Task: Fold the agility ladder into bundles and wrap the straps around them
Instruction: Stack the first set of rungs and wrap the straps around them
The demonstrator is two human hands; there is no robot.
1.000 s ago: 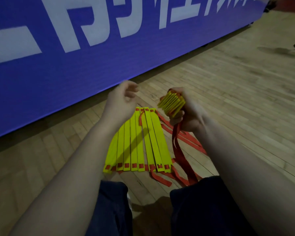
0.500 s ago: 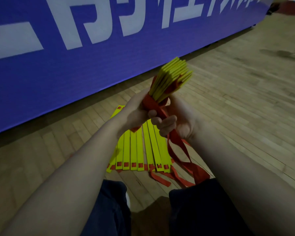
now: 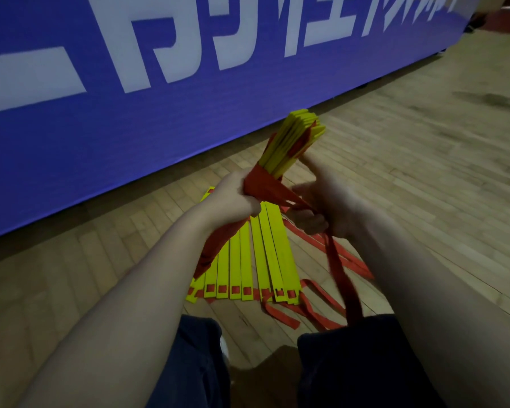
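- The left hand (image 3: 236, 198) grips the bundle (image 3: 295, 142) at its base, holding it tilted above the floor (image 3: 424, 187), probably to steady it for wrapping.
- The right hand (image 3: 321, 207), fingers curled round the red strap (image 3: 265, 187), draws it taut across the bundle.
- The loose rungs (image 3: 248, 260) lie fanned out on the floor, not yet bundled.

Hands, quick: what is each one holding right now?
Left hand: closed round the bundle, at its wrapped lower end.
Right hand: closed round the strap, which runs across from the bundle.
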